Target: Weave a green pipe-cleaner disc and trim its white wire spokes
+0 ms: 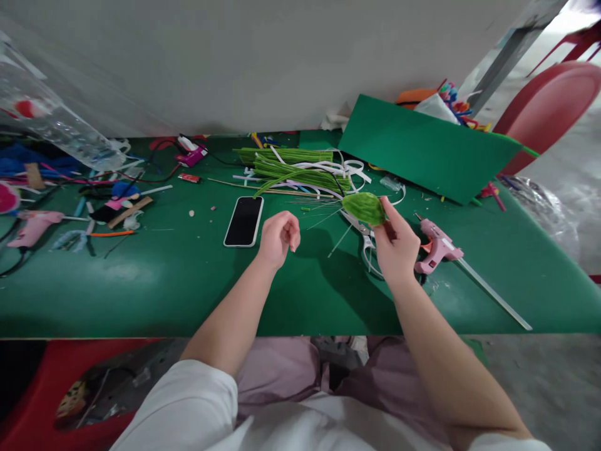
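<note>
Right hand (pixel 397 247): one, raised over the green table (pixel 300 300), thumb and fingers pinching the near end of a green leaf-shaped piece (pixel 364 208). That piece: one, fuzzy-looking, streaked lighter and darker, its far end pointing toward the middle of the table, above the upper part of the scissors (pixel 367 235). Left hand (pixel 280 240): one, fingers loosely curled toward the thumb, just beside the lower right of the phone (pixel 243 221) — whether anything small is gripped, cannot tell. Phone: dark screen, pale case, lying face up. Scissors: one pair, pale handles, partly hidden by the right hand. Green stems (pixel 295 166): one bundle, thin, lying beyond the hands, with white strips (pixel 354 172) looped over and beside its right end. Glue gun, pink (pixel 439 245): one, right of the right hand, a long translucent stick (pixel 493 293) extending from its rear toward the table's near edge. Second pink glue gun (pixel 35 227): at the far left, near an orange strip (pixel 113 234) and assorted scraps. Green sheet (pixel 427 147): one, large, tilted across craft pieces at the back right. Clear bottle (pixel 61 113): one, far left, seen slanting — partly cut off by the view's edge.
</note>
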`<state>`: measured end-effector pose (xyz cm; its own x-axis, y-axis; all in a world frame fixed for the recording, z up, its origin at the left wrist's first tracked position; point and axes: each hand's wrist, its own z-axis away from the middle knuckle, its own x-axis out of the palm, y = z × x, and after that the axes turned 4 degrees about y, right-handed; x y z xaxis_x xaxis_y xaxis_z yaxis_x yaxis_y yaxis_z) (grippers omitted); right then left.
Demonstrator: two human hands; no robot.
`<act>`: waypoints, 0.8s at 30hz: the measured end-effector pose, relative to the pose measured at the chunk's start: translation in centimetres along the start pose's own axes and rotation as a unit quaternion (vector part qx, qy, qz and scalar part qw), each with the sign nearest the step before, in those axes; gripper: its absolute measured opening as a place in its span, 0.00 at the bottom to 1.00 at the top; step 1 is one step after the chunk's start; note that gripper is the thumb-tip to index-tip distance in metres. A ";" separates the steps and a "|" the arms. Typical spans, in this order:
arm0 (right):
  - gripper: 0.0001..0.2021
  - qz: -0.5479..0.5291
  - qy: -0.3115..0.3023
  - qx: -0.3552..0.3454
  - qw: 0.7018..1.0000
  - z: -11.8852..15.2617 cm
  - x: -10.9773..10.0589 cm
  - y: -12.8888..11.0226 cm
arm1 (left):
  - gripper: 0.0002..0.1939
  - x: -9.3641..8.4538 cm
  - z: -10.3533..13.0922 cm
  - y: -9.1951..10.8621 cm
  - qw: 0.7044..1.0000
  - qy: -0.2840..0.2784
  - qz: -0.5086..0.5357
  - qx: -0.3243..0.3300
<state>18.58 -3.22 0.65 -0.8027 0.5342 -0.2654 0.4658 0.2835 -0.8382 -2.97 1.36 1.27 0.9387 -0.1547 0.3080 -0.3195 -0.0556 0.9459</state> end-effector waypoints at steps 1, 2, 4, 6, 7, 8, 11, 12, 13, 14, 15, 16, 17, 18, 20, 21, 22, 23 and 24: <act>0.22 0.021 0.004 -0.017 1.000 0.1 0.0 -0.1 | 0.17 0.0 0.0 0.0 1.000 -0.016 0.006 -0.024; 0.23 0.038 0.008 -0.032 0.999 0.3 0.0 -0.3 | 0.18 0.0 0.1 0.0 0.999 -0.027 0.011 -0.043; 0.24 0.053 0.014 -0.051 0.997 0.6 0.1 -0.6 | 0.18 0.0 0.0 -0.1 0.996 -0.050 0.022 -0.076; 0.25 0.047 0.007 -0.061 0.997 1.0 0.2 -0.9 | 0.17 0.1 0.0 -0.1 0.994 -0.060 0.026 -0.086; 0.26 0.038 -0.001 -0.067 0.997 1.2 0.2 -1.0 | 0.15 0.2 0.0 -0.2 0.995 -0.055 0.022 -0.079; 0.26 0.029 -0.011 -0.075 0.997 1.4 0.3 -1.1 | 0.13 0.4 0.0 -0.2 0.997 -0.043 0.015 -0.067; 0.25 0.013 -0.054 -0.109 0.992 1.9 0.5 -1.3 | 0.11 0.9 0.1 -0.4 0.998 -0.025 -0.025 -0.056; 0.25 0.010 -0.072 -0.119 0.990 2.0 0.6 -1.3 | 0.13 1.1 0.1 -0.5 0.997 -0.030 -0.032 -0.069; 0.24 0.007 -0.091 -0.128 0.987 2.0 0.7 -1.4 | 0.14 1.2 0.1 -0.7 0.995 -0.038 -0.032 -0.087; 0.24 0.001 -0.109 -0.136 0.985 2.1 0.8 -1.5 | 0.15 1.2 0.1 -0.8 0.993 -0.044 -0.024 -0.106; 0.23 -0.005 -0.124 -0.141 0.982 2.2 0.9 -1.5 | 0.15 1.2 0.0 -1.0 0.991 -0.047 -0.010 -0.123; 0.23 -0.011 -0.135 -0.143 0.980 2.2 1.1 -1.6 | 0.15 1.1 0.0 -1.1 0.990 -0.046 0.007 -0.135; 0.22 -0.015 -0.142 -0.141 0.980 2.3 1.2 -1.6 | 0.15 1.0 -0.1 -1.3 0.989 -0.044 0.023 -0.142; 0.22 -0.016 -0.148 -0.134 0.980 2.3 1.3 -1.7 | 0.16 0.9 -0.1 -1.4 0.988 -0.042 0.035 -0.146; 0.22 -0.014 -0.160 -0.112 0.981 2.4 1.4 -1.9 | 0.18 0.8 -0.1 -1.4 0.986 -0.051 0.046 -0.153; 0.22 -0.016 -0.169 -0.100 0.980 2.4 1.4 -2.0 | 0.20 0.8 0.0 -1.4 0.985 -0.058 0.046 -0.157; 0.22 -0.022 -0.176 -0.093 0.980 2.4 1.4 -2.2 | 0.22 0.9 0.0 -1.3 0.984 -0.063 0.046 -0.158; 0.21 -0.034 -0.181 -0.088 0.979 2.4 1.4 -2.3 | 0.24 0.9 0.1 -1.2 0.985 -0.065 0.046 -0.156; 0.21 -0.048 -0.182 -0.082 0.979 2.3 1.4 -2.4 | 0.25 0.9 0.1 -1.0 0.986 -0.060 0.044 -0.150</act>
<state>15.52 -4.99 1.20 -0.9112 0.1891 -0.3660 0.4115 0.4584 -0.7877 -1.79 1.16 0.58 0.8816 -0.2623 0.3925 -0.3291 0.2546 0.9093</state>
